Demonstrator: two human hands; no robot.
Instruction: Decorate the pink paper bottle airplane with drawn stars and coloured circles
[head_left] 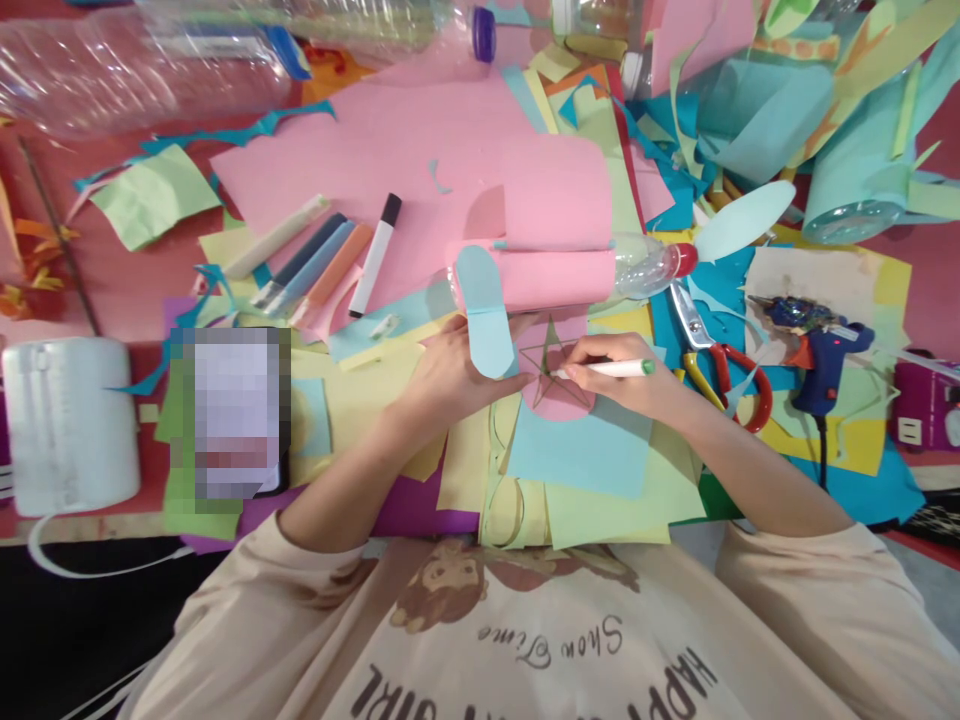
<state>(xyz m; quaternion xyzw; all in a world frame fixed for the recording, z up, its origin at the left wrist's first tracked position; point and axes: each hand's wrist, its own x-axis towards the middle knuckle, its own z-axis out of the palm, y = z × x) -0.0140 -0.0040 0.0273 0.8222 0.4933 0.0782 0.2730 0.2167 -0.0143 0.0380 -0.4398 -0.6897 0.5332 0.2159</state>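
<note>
Upside-down lettering borne by cream shirt (547, 690): "Show Time" (551, 640) printed in slender script; "HAPPY" (684, 685) and "GIRL" (397, 694) set in bold capitals, letters between cut off by lower edge. Phone screen (236, 400) pixelated, contents unreadable.

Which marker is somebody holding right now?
The white marker with the green end: it's in the right hand, tip at the star drawn on pink paper. The other markers lie loose, in no hand.
</note>
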